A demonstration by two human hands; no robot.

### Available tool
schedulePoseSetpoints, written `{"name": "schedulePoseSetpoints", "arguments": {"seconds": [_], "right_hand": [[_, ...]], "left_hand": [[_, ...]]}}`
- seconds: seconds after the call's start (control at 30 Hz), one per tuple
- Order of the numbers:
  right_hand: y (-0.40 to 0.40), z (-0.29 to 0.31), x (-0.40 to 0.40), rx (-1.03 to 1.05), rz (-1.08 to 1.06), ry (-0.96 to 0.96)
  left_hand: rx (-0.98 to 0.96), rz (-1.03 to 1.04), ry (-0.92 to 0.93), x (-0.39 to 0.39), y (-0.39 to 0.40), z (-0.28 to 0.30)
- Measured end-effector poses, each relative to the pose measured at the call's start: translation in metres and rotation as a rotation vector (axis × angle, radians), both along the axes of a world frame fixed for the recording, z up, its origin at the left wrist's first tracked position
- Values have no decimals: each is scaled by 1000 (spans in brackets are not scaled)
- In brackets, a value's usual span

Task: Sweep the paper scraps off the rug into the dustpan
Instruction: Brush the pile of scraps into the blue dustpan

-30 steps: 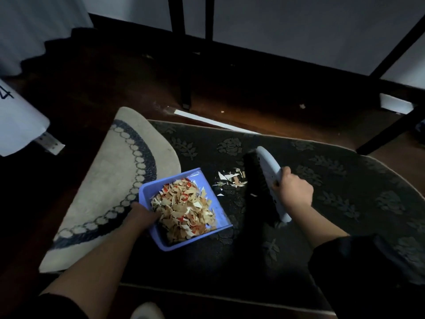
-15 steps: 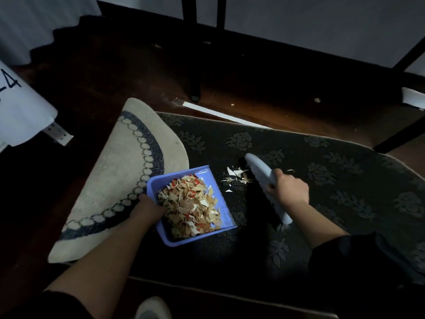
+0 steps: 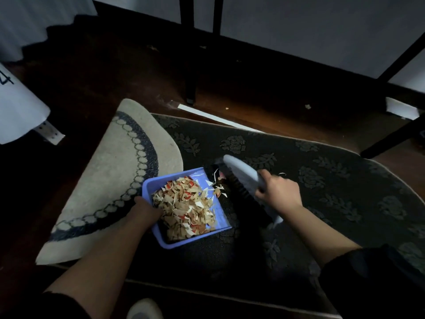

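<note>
Dark rug [image 3: 322,180]: largest item; dark green-grey pile with a raised rose-and-leaf pattern and a pale edging. It is laid on brown wooden floor [image 3: 264,107]. Its near left part is overlapped by the pale rug.
Pale rug [image 3: 110,180]: cream, coarse looped texture, rounded end, marked with a dark blue band and a chain of small ovals. One edge is seen resting over the dark rug.
Dustpan [image 3: 149,187]: blue plastic, roughly rectangular, with low walls on three sides and an open lip toward the brush. It is set on the dark rug beside the pale rug's edge and is largely filled.
Brush [image 3: 243,173]: pale blue-grey plastic back, elongated and rounded at the tip, with black bristles underneath. It is held tilted, bristles against the dark rug just beside the dustpan lip.
Paper scraps in pan [image 3: 186,210]: heaped; tan, cream and white torn flakes with some red pieces; irregular, thin, curled at edges.
Loose paper scraps [image 3: 218,187]: a small cluster is seen at the dustpan lip, between pan and bristles, partly on the rug. One white sliver [image 3: 281,174] lies beyond the right hand.
Left hand [image 3: 145,210]: closed round the dustpan's near left wall; fingertips are hidden by the rim.
Right hand [image 3: 278,192]: wrapped round the brush handle, knuckles up.
Sleeves: dark fabric is seen at both forearms.
</note>
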State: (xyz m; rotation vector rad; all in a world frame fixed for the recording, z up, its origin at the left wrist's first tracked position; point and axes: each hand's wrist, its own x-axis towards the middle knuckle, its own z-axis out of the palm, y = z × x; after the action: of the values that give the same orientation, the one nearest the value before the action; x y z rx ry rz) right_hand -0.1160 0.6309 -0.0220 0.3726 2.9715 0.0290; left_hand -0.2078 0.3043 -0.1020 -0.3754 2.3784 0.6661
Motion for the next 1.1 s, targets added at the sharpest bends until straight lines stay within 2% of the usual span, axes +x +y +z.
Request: {"name": "schedulePoseSetpoints", "arguments": {"seconds": [0.2, 0.43, 0.63, 0.77, 0.97, 1.1], "right_hand": [[9, -9, -7, 48, -140, -49], [-28, -25, -7, -81, 37, -112], [-3, 3, 0, -39, 125, -67], [14, 7, -4, -2, -17, -7], [4, -18, -7, -46, -189, -66], [-21, -26, -7, -94, -34, -106]], "left_hand": [[-16, 33, -3, 5, 7, 6], [-10, 47, -7, 5, 7, 11], [-13, 43, 2, 7, 8, 13], [-4, 55, -7, 9, 10, 15], [-23, 62, -16, 9, 10, 17], [-18, 42, -4, 9, 7, 17]]}}
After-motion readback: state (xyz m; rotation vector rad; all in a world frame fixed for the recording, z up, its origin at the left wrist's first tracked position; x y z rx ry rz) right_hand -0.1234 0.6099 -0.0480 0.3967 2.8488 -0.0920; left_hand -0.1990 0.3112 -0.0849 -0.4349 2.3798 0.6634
